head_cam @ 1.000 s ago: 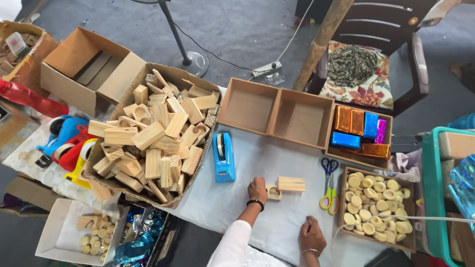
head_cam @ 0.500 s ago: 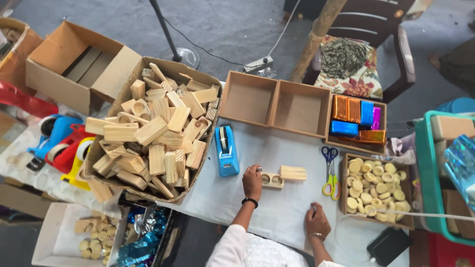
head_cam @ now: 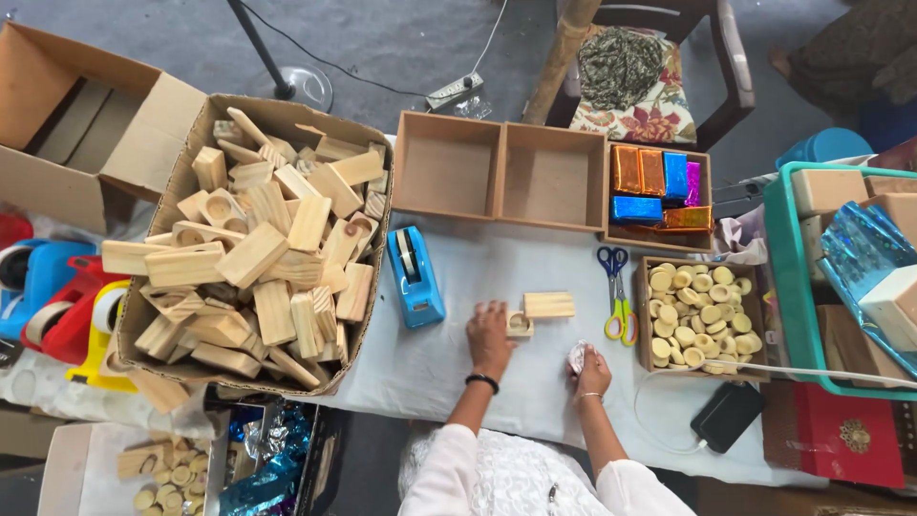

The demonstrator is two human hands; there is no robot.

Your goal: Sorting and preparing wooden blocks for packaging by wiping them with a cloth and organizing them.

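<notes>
My left hand (head_cam: 489, 336) rests on the white table cover, its fingers touching a small wooden block with a round hole (head_cam: 520, 324). A plain rectangular wooden block (head_cam: 549, 305) lies just right of that piece. My right hand (head_cam: 590, 371) is closed around a small crumpled white thing (head_cam: 577, 356), close to my body. A blue tape dispenser (head_cam: 415, 275) stands left of my left hand. Scissors with blue and yellow handles (head_cam: 617, 294) lie to the right of the blocks.
A big cardboard box of wooden blocks (head_cam: 258, 248) fills the left. A two-part wooden tray (head_cam: 501, 174) sits at the back, beside shiny foil-wrapped bars (head_cam: 659, 186). A small box of round wooden discs (head_cam: 697, 315) is at right, a teal crate (head_cam: 841, 268) beyond it.
My right hand has drawn in from the table surface and now grips a small white crumpled thing. My left hand stays on the holed block.
</notes>
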